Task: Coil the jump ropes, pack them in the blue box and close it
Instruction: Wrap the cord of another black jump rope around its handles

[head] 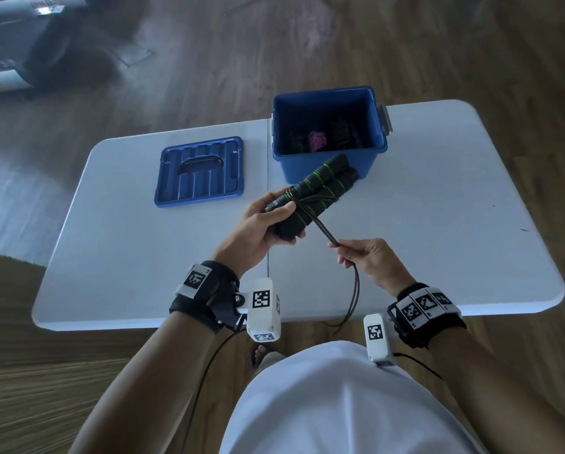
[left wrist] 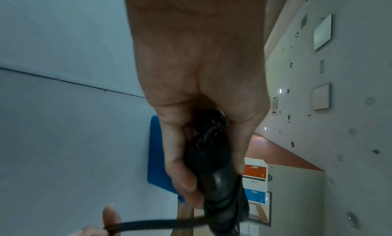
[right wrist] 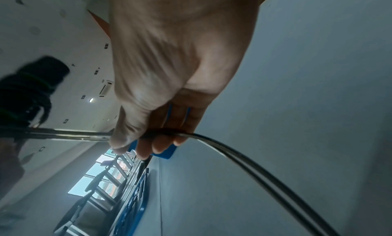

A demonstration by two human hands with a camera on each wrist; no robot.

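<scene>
We see the left hand [head: 261,224] at centre frame of the head view, fingers curled tight around the two black handles [head: 313,191] of a jump rope, held side by side above the tabletop [head: 110,257]. The handles carry green bands and point toward the upper right, their far ends overlapping the near wall of the blue box [head: 330,126]. A few turns of the dark cord [head: 323,229] wrap the handles near the thumb.

The right hand [head: 366,260], lower right of centre, pinches the doubled cord between thumb and fingers; the right wrist view shows two strands [right wrist: 244,155] leaving the hand side by side. From the hand the cord hangs past the near tabletop edge.

The box stands open at upper centre of the frame. Inside lie dark objects and something purple [head: 317,140], possibly other coiled ropes; the view is too dim to be sure. The blue lid [head: 199,172] lies flat on the tabletop left of the box, apart from it.
</scene>
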